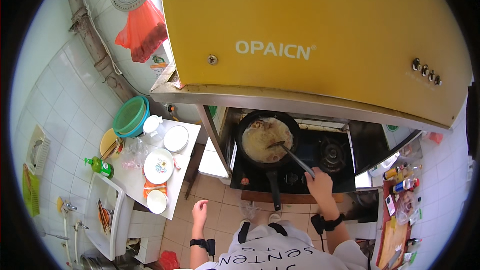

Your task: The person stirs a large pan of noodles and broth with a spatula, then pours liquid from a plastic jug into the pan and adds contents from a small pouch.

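Note:
My right hand (320, 187) is closed round the long handle of a spatula (296, 159). The spatula's dark head dips into a cloudy, pale brown liquid (260, 140) with darker pieces in it. That liquid fills a black wok (296, 129) on the left burner of the black gas stove (312, 182). The wok's handle (273, 190) points toward me, and neither hand is on it. Away from the stove, my left hand (199, 212) hangs over the floor with its fingers loosely bent and apart, holding nothing.
A yellow range hood (300, 20) overhangs the stove. Left stands a white table (172, 197) with plates (159, 166), bowls and green basins (131, 116), beside a sink (120, 220). To the right, bottles (402, 185) and a cutting board (392, 245) occupy a counter.

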Demonstrator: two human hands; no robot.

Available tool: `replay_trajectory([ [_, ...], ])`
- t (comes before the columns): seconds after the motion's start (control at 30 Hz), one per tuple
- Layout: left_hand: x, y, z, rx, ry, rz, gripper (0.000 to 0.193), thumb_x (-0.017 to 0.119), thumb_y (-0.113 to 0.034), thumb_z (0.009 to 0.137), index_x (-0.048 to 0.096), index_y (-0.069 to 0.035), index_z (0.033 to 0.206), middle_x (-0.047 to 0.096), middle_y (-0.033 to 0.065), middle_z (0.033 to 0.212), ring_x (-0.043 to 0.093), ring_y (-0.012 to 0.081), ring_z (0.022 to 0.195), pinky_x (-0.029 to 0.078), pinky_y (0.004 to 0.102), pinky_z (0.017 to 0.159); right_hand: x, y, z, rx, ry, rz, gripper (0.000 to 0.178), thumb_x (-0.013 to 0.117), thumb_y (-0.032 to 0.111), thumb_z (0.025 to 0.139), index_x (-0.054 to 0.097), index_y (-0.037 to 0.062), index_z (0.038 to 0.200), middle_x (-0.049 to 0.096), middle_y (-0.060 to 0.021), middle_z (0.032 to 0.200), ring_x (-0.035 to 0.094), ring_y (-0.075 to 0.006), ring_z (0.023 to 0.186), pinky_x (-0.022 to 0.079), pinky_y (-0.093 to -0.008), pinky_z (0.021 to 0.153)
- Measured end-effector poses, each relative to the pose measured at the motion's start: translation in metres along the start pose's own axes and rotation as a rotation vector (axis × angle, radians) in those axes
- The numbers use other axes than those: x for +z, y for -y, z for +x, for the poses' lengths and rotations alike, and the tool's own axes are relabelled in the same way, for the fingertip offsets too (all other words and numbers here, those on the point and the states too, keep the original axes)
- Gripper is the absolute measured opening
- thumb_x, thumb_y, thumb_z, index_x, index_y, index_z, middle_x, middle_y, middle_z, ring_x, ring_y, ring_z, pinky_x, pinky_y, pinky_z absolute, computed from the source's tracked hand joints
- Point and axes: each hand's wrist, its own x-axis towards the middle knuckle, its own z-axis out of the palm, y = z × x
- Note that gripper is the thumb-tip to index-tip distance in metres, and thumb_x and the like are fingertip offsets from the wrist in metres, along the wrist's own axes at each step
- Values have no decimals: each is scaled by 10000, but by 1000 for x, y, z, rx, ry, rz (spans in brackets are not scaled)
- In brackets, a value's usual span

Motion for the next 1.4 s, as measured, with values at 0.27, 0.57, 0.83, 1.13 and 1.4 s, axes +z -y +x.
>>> replay_trajectory([
  [0.27, 3, 8, -10, -24, -2, 28, 154, 517, -62, 827, 615, -6, 932, 634, 56, 852, 582, 123, 793, 458, 247, 722, -2, 7, 12, -12, -117, 45, 215, 574, 256, 811, 545, 43, 807, 585, -182, 624, 588, -362, 598, 477, -429, 531],
  [0.57, 5, 29, -17, -41, -35, -14, 144, 522, -51, 825, 613, -4, 926, 626, 41, 838, 568, 100, 771, 455, 236, 712, 2, 10, 3, -31, -60, -1, 218, 577, 259, 804, 546, 44, 791, 597, -166, 643, 596, -348, 594, 485, -421, 533],
  [0.83, 12, 25, -16, -38, 8, -13, 133, 533, -63, 810, 622, -33, 905, 618, 90, 872, 593, 176, 803, 470, 283, 735, 11, 6, 5, 25, 19, -66, 214, 580, 263, 797, 557, 50, 804, 604, -169, 670, 603, -347, 628, 489, -427, 562],
  [1.13, 50, -41, -10, -85, 350, -233, 168, 522, -81, 853, 598, -13, 987, 630, 54, 920, 586, 133, 819, 468, 257, 731, -28, -11, 12, -100, -95, 26, 232, 602, 181, 781, 582, 20, 946, 612, -189, 787, 601, -352, 708, 489, -402, 613],
  [1.4, 171, -114, -22, -100, 870, -78, 442, 551, -347, 858, 520, 7, 1120, 620, 87, 968, 582, 174, 835, 461, 280, 686, -14, -35, 33, -176, -42, 129, 272, 614, 200, 778, 576, 14, 974, 614, -191, 800, 599, -350, 734, 482, -411, 623],
])
